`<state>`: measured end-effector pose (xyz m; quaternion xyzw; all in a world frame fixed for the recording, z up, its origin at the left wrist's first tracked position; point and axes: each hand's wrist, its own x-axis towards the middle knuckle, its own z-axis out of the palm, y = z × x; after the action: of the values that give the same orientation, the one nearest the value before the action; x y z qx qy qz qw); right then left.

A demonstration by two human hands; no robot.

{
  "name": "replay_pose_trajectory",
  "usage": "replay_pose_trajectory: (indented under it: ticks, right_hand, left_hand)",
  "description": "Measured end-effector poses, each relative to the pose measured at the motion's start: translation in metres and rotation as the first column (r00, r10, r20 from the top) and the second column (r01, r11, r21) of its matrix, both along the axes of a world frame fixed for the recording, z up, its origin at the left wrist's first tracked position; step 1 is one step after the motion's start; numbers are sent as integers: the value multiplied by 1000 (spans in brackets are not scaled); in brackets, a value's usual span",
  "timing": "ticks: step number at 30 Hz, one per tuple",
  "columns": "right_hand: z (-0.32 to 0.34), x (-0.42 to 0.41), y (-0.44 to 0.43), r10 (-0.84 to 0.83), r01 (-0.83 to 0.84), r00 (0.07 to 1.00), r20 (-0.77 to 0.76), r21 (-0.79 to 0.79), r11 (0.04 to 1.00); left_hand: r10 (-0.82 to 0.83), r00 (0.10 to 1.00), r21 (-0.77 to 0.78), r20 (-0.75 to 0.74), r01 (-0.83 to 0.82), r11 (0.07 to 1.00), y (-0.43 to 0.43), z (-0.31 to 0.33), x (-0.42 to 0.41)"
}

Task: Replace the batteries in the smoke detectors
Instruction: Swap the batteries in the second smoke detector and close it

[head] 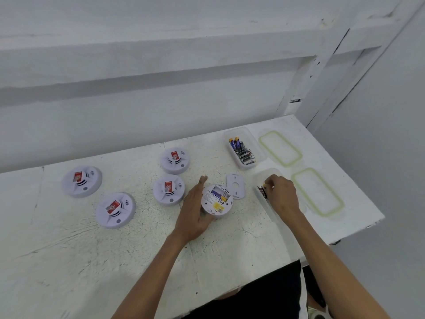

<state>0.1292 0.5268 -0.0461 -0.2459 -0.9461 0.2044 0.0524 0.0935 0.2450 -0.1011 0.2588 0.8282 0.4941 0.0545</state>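
Biggest trap here imo is mixing up cells. The right hand point(281, 194) is pinching a battery point(262, 191) down in the near tub point(271, 172), and the far tub point(251, 140) holds a pile more. Both are the same thin clear plastic, so I can't tell which lot is spent and which is fresh. Next is polarity: a small cylinder looks much the same either way round. The open detector point(217, 201) lies belly-up on the rough, cracked white table point(138, 249), and the left hand point(195, 210) only rests flat-fingered against its side, so that smooth round shell could skid when a cell gets pushed in. Its flat cover plate point(235, 186) sits loose just beside it, easy to knock. Four other detectors point(115, 210), glossy white domes with red stickers, sit to the left.
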Motion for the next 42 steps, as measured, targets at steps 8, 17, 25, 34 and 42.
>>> replay_pose_trajectory:
  ticks: [8,17,25,34,42]
  right_hand:
    - [3,1,1,-1,3,997,82,-27,1000]
    - [2,1,1,-11,13,997,80,-29,999]
    - [1,3,0,-15,19,997,72,-50,999]
    - [7,8,-2,-70,62,997,-30,-225,972]
    - [10,9,-4,-90,76,995,-53,-228,971]
  left_hand:
    - [21,999,18,-41,-20,1000,0,-4,-1]
    - [0,998,-87,-58,-5,996,5,-8,-4]
    - [7,996,-78,-94,-14,997,4,-9,-6]
    - [-22,1000,-86,20,24,996,2,-7,-7]
    - [1,1000,-103,-19,-3,995,2,-11,-8]
